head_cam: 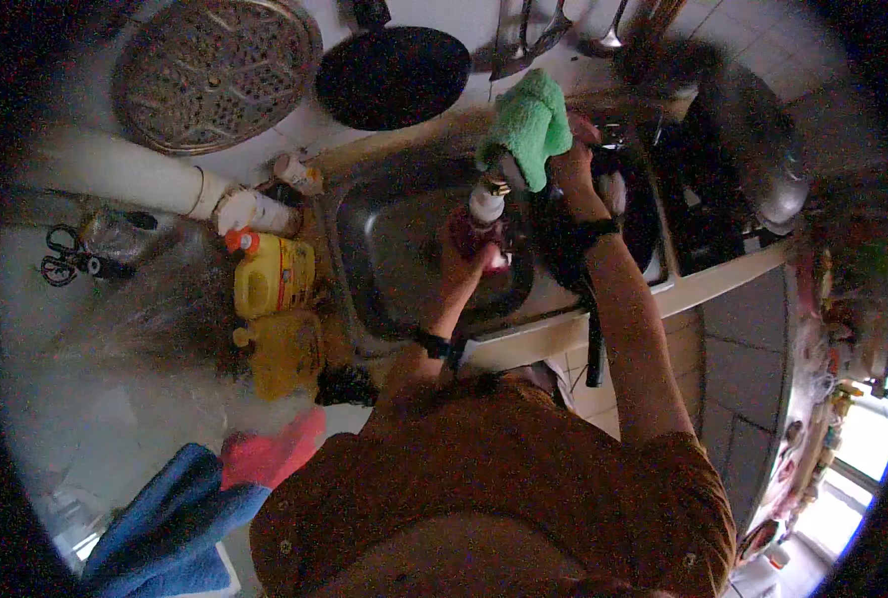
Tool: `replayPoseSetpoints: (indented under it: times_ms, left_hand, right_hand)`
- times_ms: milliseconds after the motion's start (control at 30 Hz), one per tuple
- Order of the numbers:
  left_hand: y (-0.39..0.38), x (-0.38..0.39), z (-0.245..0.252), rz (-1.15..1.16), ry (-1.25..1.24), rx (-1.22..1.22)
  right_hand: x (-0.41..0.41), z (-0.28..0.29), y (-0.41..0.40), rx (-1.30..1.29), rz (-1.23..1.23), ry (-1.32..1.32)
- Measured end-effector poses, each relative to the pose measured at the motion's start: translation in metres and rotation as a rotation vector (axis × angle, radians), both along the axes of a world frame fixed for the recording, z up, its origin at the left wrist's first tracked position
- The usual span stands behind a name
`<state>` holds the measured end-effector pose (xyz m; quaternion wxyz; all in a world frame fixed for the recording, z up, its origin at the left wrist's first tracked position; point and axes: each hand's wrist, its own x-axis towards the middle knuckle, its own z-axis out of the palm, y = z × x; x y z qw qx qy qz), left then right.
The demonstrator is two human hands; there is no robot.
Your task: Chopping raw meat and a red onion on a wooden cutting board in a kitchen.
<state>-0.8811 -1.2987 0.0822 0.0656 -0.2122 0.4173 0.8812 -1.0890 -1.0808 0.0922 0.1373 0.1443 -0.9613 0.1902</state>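
Observation:
My left hand point(474, 258) is closed around a dark pink object point(478, 228) over the left basin of a metal sink point(392, 261). Just above that hand is a white cylindrical piece point(486, 205) with a gold-coloured band. A green terry cloth point(530, 123) hangs bunched over a greyish part above it. My right hand point(575, 153) is at the cloth's right edge; its fingers are blurred, and whether they grip the cloth is unclear. Below my right forearm, a dark round pan point(556, 247) lies at the right basin, its handle sticking out past the counter edge.
Yellow jugs point(276, 273) stand left of the sink, beside a white pipe point(122, 172). A perforated metal tray point(216, 75), a black pan point(393, 78) and ladles point(552, 34) are along the wall. Right of the sink is a dark stove point(702, 187). Blue cloth point(175, 516) lies lower left.

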Motion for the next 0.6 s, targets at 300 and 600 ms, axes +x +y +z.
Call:
replayPoseSetpoints:
  times_ms: [300,600]
  left_hand:
    - [-0.029,0.026,-0.04,0.122,-0.408,0.881]
    - [-0.018,0.037,-0.023,-0.099,-0.216,0.418]
  right_hand:
    - [-0.022,-0.032,-0.007,-0.149,-0.42,0.047]
    - [0.004,-0.035,0.007,-0.447,-0.17,-0.344]
